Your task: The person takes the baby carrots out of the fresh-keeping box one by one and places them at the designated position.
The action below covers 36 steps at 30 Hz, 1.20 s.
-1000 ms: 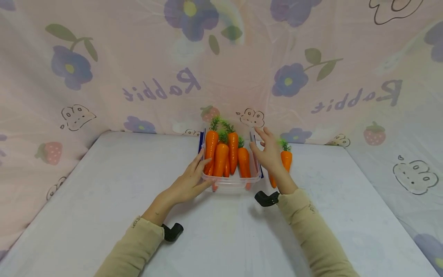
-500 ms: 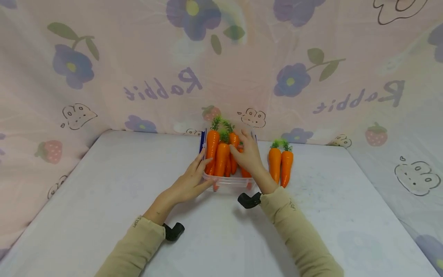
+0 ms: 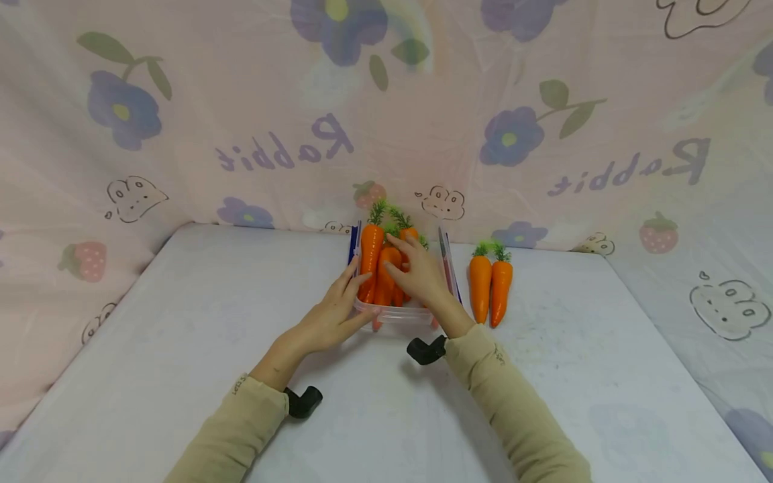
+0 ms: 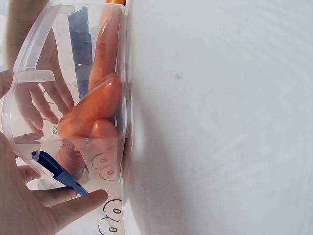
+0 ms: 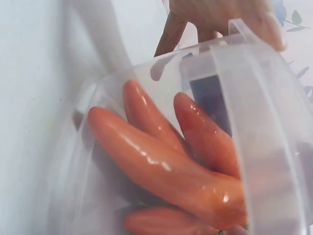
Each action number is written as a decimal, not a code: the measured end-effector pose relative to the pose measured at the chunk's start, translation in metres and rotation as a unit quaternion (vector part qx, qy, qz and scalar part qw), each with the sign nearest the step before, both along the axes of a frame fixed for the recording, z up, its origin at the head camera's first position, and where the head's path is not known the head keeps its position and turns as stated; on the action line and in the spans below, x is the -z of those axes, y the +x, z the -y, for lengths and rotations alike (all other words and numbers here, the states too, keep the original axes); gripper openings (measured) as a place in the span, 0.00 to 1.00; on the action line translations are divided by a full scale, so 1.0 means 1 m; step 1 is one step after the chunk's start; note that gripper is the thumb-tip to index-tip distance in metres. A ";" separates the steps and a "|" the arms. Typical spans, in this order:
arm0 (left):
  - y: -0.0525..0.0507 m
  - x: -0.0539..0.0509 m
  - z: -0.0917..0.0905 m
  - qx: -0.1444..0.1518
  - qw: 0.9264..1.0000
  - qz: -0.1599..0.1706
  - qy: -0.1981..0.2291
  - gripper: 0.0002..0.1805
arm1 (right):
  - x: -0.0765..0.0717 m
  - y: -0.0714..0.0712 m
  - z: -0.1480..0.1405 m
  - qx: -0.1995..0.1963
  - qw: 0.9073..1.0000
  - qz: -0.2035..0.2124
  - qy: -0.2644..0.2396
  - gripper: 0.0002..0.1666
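Note:
Several orange carrots (image 3: 370, 265) with green tops lie in a clear plastic box (image 3: 406, 315) with dark blue side latches. My left hand (image 3: 329, 320) rests against the box's left front corner, fingers stretched along its left side and thumb at the front rim. The left wrist view shows one finger beside a blue latch (image 4: 61, 172). My right hand (image 3: 423, 276) is over the box's right half, thumb and fingers spread apart by a carrot (image 3: 388, 260). Its fingers (image 4: 41, 105), seen through the plastic, reach down inside, fairly straight. Whether they grip a carrot is unclear.
Two carrots (image 3: 480, 288) lie side by side on the white table (image 3: 580, 349), right of the box. A patterned cloth (image 3: 410, 134) hangs close behind the box. Black wrist mounts (image 3: 304, 402) stick out from both sleeves.
My right hand has moved left, from the box's right edge to over the carrots inside. The two carrots on the table show fully now. My left hand has stayed in place.

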<state>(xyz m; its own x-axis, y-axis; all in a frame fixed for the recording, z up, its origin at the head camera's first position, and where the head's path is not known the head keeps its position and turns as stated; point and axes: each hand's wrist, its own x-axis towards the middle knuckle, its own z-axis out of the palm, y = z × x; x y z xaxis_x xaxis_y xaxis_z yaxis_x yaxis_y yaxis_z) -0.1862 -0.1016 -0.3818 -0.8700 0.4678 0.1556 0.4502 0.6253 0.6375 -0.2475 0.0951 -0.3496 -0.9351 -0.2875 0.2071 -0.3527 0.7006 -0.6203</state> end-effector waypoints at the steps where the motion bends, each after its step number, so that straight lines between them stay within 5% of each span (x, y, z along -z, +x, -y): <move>1: 0.000 0.000 0.000 0.000 1.000 0.001 0.000 0.40 | 0.000 0.000 0.000 -0.006 1.000 0.006 0.004 0.34; 8: 0.001 -0.001 0.000 0.000 1.000 0.006 -0.003 0.40 | 0.003 -0.003 0.002 -0.036 0.997 0.036 0.052 0.34; 19: 0.001 0.000 0.000 0.002 1.000 0.008 0.002 0.40 | 0.004 -0.006 0.007 -0.020 0.991 0.076 0.108 0.46; 26: 0.001 -0.001 0.000 0.000 1.000 0.012 0.004 0.40 | 0.005 -0.005 0.010 -0.018 0.991 0.086 0.105 0.51; 36: 0.000 0.000 -0.001 -0.004 1.000 0.015 0.006 0.40 | 0.007 -0.001 0.009 0.026 0.995 0.061 0.078 0.43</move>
